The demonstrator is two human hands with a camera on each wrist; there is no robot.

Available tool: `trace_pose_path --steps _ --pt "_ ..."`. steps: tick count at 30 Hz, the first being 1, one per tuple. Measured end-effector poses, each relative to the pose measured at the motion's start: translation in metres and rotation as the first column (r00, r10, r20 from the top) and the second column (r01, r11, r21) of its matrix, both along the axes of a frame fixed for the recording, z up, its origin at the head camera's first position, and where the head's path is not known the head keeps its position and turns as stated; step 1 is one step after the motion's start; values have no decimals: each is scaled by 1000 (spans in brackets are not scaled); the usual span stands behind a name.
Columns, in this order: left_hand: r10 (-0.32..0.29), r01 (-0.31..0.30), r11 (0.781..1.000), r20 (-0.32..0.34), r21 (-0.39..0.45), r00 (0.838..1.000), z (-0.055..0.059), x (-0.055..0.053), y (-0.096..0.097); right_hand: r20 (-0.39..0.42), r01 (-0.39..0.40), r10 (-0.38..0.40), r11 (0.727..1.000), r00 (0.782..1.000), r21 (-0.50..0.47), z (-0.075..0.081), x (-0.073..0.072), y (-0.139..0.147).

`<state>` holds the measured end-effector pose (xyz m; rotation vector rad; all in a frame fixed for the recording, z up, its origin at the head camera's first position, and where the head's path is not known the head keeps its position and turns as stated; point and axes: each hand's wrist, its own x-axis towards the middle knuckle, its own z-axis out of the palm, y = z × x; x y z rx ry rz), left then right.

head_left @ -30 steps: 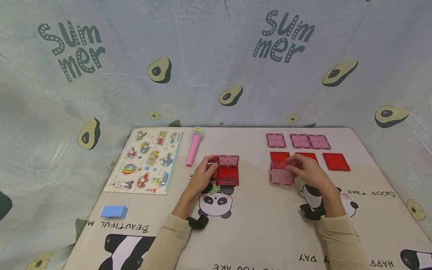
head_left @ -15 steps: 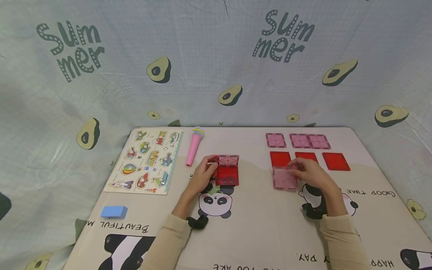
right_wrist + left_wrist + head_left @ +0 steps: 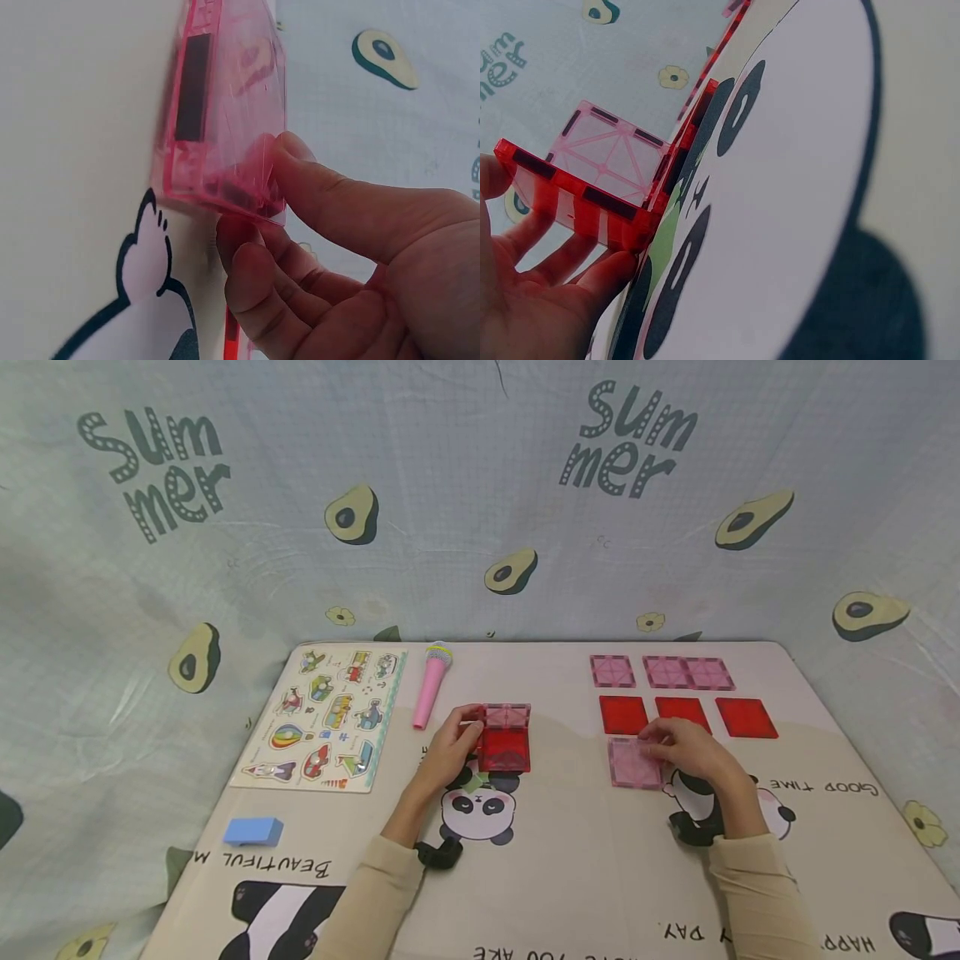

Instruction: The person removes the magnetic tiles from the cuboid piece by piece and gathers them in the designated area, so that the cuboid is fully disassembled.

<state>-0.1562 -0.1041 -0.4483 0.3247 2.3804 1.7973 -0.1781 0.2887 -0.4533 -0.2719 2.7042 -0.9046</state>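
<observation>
A small magnetic-tile build stands mid-table: a red tile (image 3: 505, 752) lies flat, a pink tile (image 3: 506, 717) rises at its back, and an upright red tile (image 3: 574, 182) forms its left side. My left hand (image 3: 447, 753) grips that upright red tile, thumb on its upper edge and fingers behind it, showing through the plastic. To the right, my right hand (image 3: 690, 752) pinches a single pink tile (image 3: 630, 764) by its right edge. In the right wrist view the thumb presses the tile's face (image 3: 244, 112), with fingertips at its lower edge.
Behind the right hand, several tiles lie in two rows: pink tiles (image 3: 612, 671) at the back, red tiles (image 3: 746, 717) in front. At left are a picture puzzle board (image 3: 318, 718), a pink toy microphone (image 3: 431, 689) and a blue block (image 3: 253, 832).
The pink tile in my right hand has moved toward me and slightly right, away from the red tile it overlapped, and now looks flatter. My left hand has stayed on the build.
</observation>
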Motion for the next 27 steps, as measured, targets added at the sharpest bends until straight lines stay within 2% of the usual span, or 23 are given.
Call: trace_pose_path --steps 8,15,27 --pt "5 -5 1000 -8 5 1000 -1 0 0 -16 -17 18 1000 1000 19 -5 0 1" --pt "41 -39 998 -18 58 999 -44 -19 -2 -36 -27 28 999 999 30 -7 0 -1" --pt "44 -42 997 -20 67 999 -43 -20 -1 -51 -34 34 999 998 9 -9 -1 -3"
